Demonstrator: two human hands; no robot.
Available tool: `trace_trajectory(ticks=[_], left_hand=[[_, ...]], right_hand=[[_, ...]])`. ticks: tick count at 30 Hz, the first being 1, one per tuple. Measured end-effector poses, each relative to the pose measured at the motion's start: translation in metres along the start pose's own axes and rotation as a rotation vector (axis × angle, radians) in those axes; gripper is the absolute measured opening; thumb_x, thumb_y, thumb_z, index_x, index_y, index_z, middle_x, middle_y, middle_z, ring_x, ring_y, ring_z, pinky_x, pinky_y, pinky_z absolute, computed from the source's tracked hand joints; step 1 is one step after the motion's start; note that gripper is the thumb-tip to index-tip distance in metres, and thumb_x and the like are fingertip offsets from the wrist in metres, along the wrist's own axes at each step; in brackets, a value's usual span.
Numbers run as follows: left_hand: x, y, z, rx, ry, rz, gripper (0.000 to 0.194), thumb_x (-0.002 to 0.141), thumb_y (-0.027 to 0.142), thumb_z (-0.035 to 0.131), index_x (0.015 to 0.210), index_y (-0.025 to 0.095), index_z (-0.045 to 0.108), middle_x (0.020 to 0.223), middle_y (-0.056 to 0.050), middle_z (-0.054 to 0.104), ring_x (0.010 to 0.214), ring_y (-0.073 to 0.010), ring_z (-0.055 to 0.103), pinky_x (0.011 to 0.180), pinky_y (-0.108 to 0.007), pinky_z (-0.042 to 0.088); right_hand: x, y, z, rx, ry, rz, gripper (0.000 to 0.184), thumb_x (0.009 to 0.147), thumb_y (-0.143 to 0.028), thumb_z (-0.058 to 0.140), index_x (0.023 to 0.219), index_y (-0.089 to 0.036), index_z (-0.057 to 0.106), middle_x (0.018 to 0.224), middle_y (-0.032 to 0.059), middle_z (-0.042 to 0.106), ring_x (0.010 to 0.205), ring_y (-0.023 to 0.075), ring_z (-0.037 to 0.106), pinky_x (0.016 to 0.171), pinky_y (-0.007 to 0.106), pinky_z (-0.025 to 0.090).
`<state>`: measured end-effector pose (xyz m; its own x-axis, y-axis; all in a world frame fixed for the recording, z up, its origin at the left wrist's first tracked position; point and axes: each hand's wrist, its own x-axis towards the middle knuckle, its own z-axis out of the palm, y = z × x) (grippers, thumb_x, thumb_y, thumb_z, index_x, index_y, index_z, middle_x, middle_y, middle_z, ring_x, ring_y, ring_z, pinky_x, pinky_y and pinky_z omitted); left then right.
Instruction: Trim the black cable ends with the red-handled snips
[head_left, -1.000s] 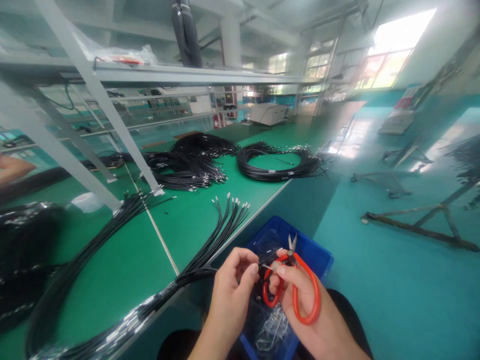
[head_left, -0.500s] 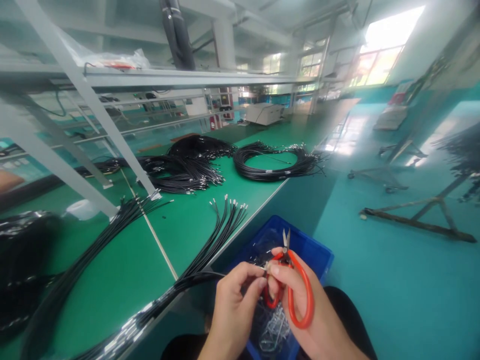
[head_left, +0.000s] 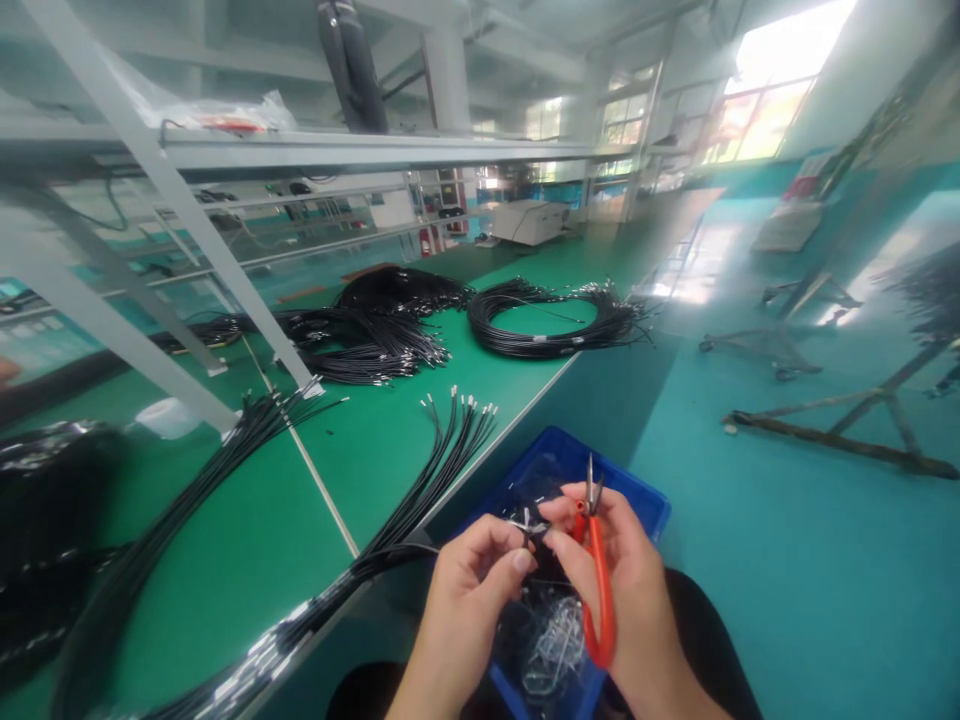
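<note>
My left hand [head_left: 480, 580] pinches the end of a black cable [head_left: 397, 553] that runs in from the bundle on the table edge. Small pale strands show at the tip between the two hands. In my right hand [head_left: 626, 570] rests a pair of red-handled scissors [head_left: 601, 590], blades pointing up and slightly parted. The thumb and forefinger of that hand are close to the cable end; whether they touch it I cannot make out. Both hands are above a blue bin [head_left: 652, 505] holding clear plastic scraps [head_left: 555, 640].
A cable bundle [head_left: 442, 470] lies along the front edge of the green table [head_left: 352, 440]. Coiled cables [head_left: 525, 345] and more black bundles [head_left: 367, 350] lie farther back. Shelf posts [head_left: 202, 220] rise at left. A wheeled stand [head_left: 840, 440] is on the floor at right.
The scissors have turned in my right hand, their handles now seen more edge-on and a little farther right. My right fingers have spread slightly away from the cable end.
</note>
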<state>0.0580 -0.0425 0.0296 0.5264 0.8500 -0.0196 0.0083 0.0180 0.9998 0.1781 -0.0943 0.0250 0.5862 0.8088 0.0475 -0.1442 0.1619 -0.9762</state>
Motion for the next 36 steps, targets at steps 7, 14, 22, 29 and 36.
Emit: trace_trajectory(ticks=[7, 14, 22, 29, 36], left_hand=[[-0.004, 0.002, 0.002, 0.045, 0.013, 0.003, 0.012, 0.079, 0.024, 0.061, 0.071, 0.015, 0.060, 0.065, 0.003, 0.053, 0.059, -0.0095, 0.043, 0.057, -0.019, 0.036], [-0.007, 0.005, 0.004, 0.044, 0.077, 0.003, 0.011, 0.078, 0.024, 0.062, 0.070, 0.015, 0.062, 0.064, 0.001, 0.058, 0.056, -0.0100, 0.049, 0.055, -0.019, 0.040], [0.001, 0.006, -0.001, -0.095, 0.178, 0.045, 0.007, 0.076, 0.021, 0.064, 0.073, 0.015, 0.064, 0.070, 0.000, 0.065, 0.059, -0.0105, 0.056, 0.061, -0.020, 0.046], [0.002, 0.002, 0.005, -0.050, 0.213, 0.086, 0.003, 0.076, 0.018, 0.064, 0.074, 0.017, 0.066, 0.065, 0.002, 0.064, 0.062, -0.0114, 0.057, 0.061, -0.019, 0.046], [0.001, -0.002, 0.004, 0.109, 0.175, 0.084, 0.006, 0.078, 0.020, 0.063, 0.072, 0.018, 0.065, 0.066, 0.002, 0.061, 0.064, -0.0122, 0.055, 0.061, -0.019, 0.043]], right_hand=[[-0.001, 0.007, -0.002, -0.291, -0.052, -0.238, 0.026, 0.078, -0.018, 0.060, 0.101, -0.029, 0.054, 0.085, -0.0021, 0.067, 0.077, 0.0146, 0.066, 0.069, 0.024, 0.053], [-0.003, 0.014, -0.005, -0.596, 0.017, -0.692, 0.023, 0.080, -0.016, 0.058, 0.099, -0.028, 0.055, 0.085, -0.0002, 0.066, 0.076, 0.0165, 0.063, 0.069, 0.025, 0.051], [-0.023, 0.002, -0.009, -0.099, -0.225, 0.085, 0.029, 0.067, -0.021, 0.067, 0.095, -0.021, 0.059, 0.077, 0.0027, 0.068, 0.065, 0.0159, 0.063, 0.060, 0.026, 0.051], [-0.019, -0.012, -0.007, 0.068, -0.455, 0.553, 0.040, 0.066, -0.041, 0.069, 0.088, -0.011, 0.055, 0.065, 0.0062, 0.067, 0.030, 0.0016, 0.042, 0.032, 0.014, 0.028], [-0.014, -0.012, -0.005, 0.040, -0.445, 0.539, 0.041, 0.068, -0.043, 0.067, 0.092, -0.011, 0.056, 0.064, 0.0044, 0.066, 0.029, 0.0017, 0.042, 0.029, 0.013, 0.026]])
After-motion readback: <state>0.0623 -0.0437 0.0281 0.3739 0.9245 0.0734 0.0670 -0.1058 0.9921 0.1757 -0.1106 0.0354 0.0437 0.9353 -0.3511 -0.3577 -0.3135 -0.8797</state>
